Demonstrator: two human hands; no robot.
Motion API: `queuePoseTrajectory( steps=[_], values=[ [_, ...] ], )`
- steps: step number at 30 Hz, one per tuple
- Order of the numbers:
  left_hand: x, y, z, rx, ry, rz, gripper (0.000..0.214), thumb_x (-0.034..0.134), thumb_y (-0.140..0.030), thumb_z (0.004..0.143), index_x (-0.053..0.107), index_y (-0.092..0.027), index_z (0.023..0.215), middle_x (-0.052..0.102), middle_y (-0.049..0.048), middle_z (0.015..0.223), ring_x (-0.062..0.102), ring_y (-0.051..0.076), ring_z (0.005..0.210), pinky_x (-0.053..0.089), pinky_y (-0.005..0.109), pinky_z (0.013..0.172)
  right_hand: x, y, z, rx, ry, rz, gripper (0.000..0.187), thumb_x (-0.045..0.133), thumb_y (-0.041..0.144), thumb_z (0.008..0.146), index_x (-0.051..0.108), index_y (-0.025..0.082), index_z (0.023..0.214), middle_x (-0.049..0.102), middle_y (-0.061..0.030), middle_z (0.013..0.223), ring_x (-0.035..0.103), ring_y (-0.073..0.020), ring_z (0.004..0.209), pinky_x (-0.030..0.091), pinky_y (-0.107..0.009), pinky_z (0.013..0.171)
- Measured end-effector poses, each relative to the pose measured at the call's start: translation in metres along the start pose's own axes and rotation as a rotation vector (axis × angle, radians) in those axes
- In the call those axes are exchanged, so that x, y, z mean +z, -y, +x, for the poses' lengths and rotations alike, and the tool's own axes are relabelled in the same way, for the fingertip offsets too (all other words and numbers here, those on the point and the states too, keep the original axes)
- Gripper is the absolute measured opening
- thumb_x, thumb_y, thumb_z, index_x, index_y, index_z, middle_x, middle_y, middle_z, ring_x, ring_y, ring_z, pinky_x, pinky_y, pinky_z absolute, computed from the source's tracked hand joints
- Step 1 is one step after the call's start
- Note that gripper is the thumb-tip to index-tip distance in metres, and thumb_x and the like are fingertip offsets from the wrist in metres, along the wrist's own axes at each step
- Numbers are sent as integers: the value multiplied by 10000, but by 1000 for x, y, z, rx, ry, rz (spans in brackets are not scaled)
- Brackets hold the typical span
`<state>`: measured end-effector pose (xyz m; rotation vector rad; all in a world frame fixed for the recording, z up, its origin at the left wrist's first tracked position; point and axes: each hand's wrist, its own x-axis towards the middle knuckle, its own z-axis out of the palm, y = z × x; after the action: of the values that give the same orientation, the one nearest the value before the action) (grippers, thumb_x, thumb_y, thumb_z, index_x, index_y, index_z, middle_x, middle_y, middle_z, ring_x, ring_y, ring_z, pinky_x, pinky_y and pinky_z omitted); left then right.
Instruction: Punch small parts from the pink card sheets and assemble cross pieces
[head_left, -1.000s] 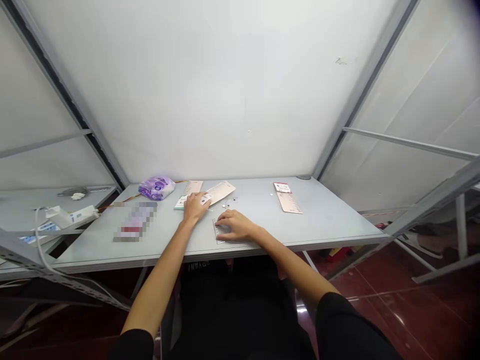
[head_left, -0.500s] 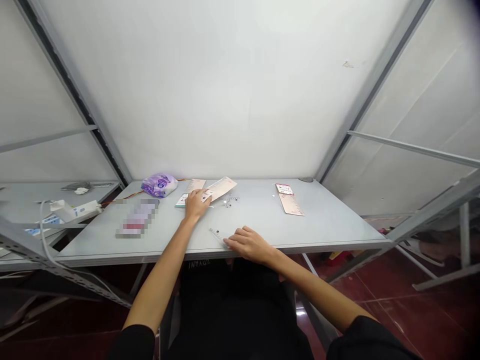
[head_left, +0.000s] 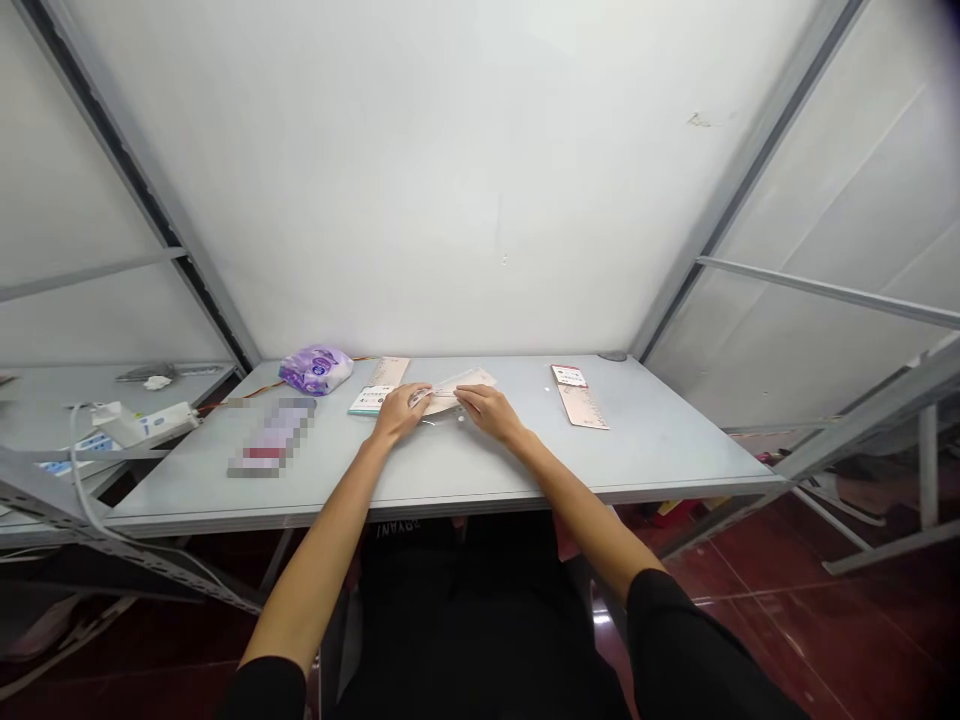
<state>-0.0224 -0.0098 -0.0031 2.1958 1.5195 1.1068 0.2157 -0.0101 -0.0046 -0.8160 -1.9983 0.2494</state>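
Over the middle of the desk, my left hand [head_left: 403, 410] is closed around the left end of a pale pink printed card [head_left: 444, 402]. My right hand [head_left: 487, 408] meets the card's right side with thumb and fingers pinched together. A clear strip with markings, like a ruler, seems to lie between those right fingers, mostly hidden. Just left of my left hand lies another pink card with a white and green label [head_left: 370, 399]. Small clear bits on the desk beneath my hands are too small to make out.
A third pink card with a red and white header [head_left: 579, 398] lies to the right. On the left are a purple tissue pack [head_left: 316, 370] and a blurred-out flat object [head_left: 274, 437]. A power strip [head_left: 169, 420] sits beyond the left edge. Metal frame posts flank the desk [head_left: 652, 450].
My right hand has moved up and forward from the desk's front edge, bringing the clear strip to the card. My left hand has shifted slightly right, lowering and turning the pink card.
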Motion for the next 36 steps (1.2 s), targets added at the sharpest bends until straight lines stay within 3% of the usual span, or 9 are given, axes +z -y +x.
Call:
queuePoseTrajectory(
  steps=[4, 9, 11, 13, 16, 22, 26, 30, 36],
  values=[
    [0, -2, 1, -12, -20, -14, 356, 525, -383, 942, 737, -249, 1195, 733, 37, 1261, 655, 243, 1179, 491, 376, 1073, 15, -10, 17, -132, 84, -254, 257, 532, 160, 982, 758, 228, 1083, 720, -111, 1183, 666, -215, 986, 545, -409, 951],
    [-5, -2, 4, -41, -205, 47, 363, 542, -293, 916, 717, -244, 1231, 718, 42, 1285, 623, 246, 1226, 461, 387, 1112, 13, -13, 16, -100, -173, -369, 240, 560, 156, 955, 769, 218, 1057, 689, -107, 1060, 634, -229, 1009, 512, -407, 955],
    [-8, 0, 5, -111, -272, 81, 370, 547, -308, 924, 705, -236, 1252, 701, 59, 1317, 593, 267, 1265, 426, 419, 1141, 4, -18, 9, -39, -96, -353, 221, 627, 144, 894, 785, 214, 1032, 679, -96, 1021, 628, -234, 990, 512, -404, 943],
    [-11, 1, 5, -223, -307, 120, 378, 553, -352, 937, 698, -242, 1268, 686, 70, 1342, 574, 293, 1282, 411, 450, 1139, -7, -26, 1, 1, 127, -311, 294, 702, 123, 810, 798, 217, 1072, 685, -86, 1042, 627, -239, 986, 518, -393, 934],
    [-13, 2, 5, -348, -289, 162, 397, 547, -417, 956, 691, -269, 1294, 672, 77, 1366, 551, 327, 1300, 416, 479, 1110, -20, -39, -5, 120, 286, -301, 352, 754, 159, 790, 806, 250, 1125, 682, -88, 1109, 621, -257, 1044, 499, -407, 989],
    [-11, 1, 4, -381, -210, 202, 474, 552, -435, 956, 629, -268, 1393, 633, 103, 1420, 544, 353, 1309, 420, 511, 1088, -21, -46, -4, 253, 326, -184, 230, 711, 286, 927, 799, 253, 1137, 648, -82, 1082, 620, -182, 911, 516, -342, 895],
    [-8, 6, 5, -372, -193, 212, 488, 572, -437, 947, 610, -274, 1406, 626, 108, 1422, 540, 346, 1319, 416, 505, 1093, -13, -44, -3, 204, 321, -233, 335, 754, 376, 907, 764, 268, 1224, 619, -76, 1076, 627, -194, 944, 503, -344, 917],
    [-6, 10, 5, -366, -179, 225, 463, 584, -443, 942, 621, -285, 1376, 627, 107, 1416, 542, 348, 1314, 421, 517, 1079, -4, -40, -3, 164, 336, -256, 215, 725, 367, 933, 795, 247, 1097, 622, -76, 1066, 632, -193, 931, 502, -330, 898],
    [-6, 8, 4, -351, -188, 237, 451, 591, -446, 927, 645, -277, 1341, 658, 111, 1358, 569, 341, 1286, 439, 495, 1072, 0, -37, -3, 104, 290, -239, 243, 537, 304, 1043, 758, 236, 1118, 679, -81, 1060, 649, -182, 896, 508, -319, 874]
  ],
)
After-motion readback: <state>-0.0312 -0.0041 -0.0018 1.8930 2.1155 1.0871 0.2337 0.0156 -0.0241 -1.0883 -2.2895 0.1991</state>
